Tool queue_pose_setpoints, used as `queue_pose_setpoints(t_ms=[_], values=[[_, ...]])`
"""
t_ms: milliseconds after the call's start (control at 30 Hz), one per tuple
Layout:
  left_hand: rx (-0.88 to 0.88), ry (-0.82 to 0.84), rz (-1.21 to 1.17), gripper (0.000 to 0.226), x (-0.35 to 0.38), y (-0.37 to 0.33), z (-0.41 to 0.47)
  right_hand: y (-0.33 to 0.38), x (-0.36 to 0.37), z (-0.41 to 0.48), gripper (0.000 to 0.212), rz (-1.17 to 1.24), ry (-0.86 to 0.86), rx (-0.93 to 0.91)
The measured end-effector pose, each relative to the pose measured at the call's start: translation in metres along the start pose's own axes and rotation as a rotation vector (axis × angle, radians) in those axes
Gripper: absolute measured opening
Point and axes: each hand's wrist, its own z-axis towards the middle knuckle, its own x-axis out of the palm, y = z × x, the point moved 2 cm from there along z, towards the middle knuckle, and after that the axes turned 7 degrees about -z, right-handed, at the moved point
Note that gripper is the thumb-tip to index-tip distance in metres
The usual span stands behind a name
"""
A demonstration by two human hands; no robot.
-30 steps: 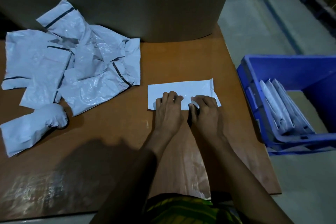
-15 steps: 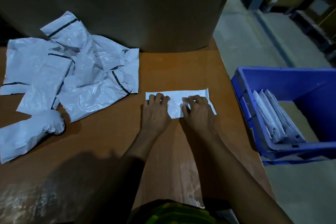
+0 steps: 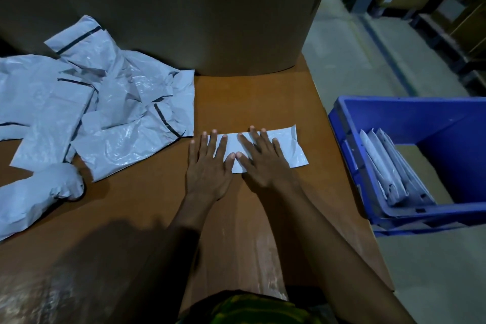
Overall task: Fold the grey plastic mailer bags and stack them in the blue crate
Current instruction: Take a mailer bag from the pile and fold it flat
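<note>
A folded grey mailer bag (image 3: 292,147) lies flat on the brown table (image 3: 249,102), a long narrow strip. My left hand (image 3: 210,166) presses its left end with straight, spread fingers. My right hand (image 3: 263,163) lies flat on its middle, fingers spread; the two thumbs touch. The strip's right end stays uncovered. The blue crate (image 3: 410,118) stands on the floor to the right of the table and holds several folded mailers (image 3: 389,173) stacked upright against its left wall.
A heap of crumpled grey mailers (image 3: 105,113) covers the table's left side, with one rolled-up bag (image 3: 39,194) nearer the front. A large cardboard drum (image 3: 184,16) stands at the table's back. The concrete floor (image 3: 349,60) lies beyond the right edge.
Both hands went from curled fingers at the bag's near edge to flat, spread palms pressing on top of it. The bag looks narrower and longer than before.
</note>
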Motion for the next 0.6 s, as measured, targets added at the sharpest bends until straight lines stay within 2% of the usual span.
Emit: queue_pose_setpoints(t_ms=[133,267,600], values=[[0.049,0.001,-0.002,0.065,-0.002,-0.017,0.013,-0.021,-0.011,0.001,0.069,-0.032,-0.159,0.049],[0.076,0.056,-0.03,0.063,0.015,-0.021,0.014,-0.044,-0.005,-0.001,0.082,-0.055,-0.128,0.082],[0.055,0.0,0.008,0.06,0.024,-0.019,0.014,-0.053,0.003,0.005,0.071,-0.134,-0.131,0.138]])
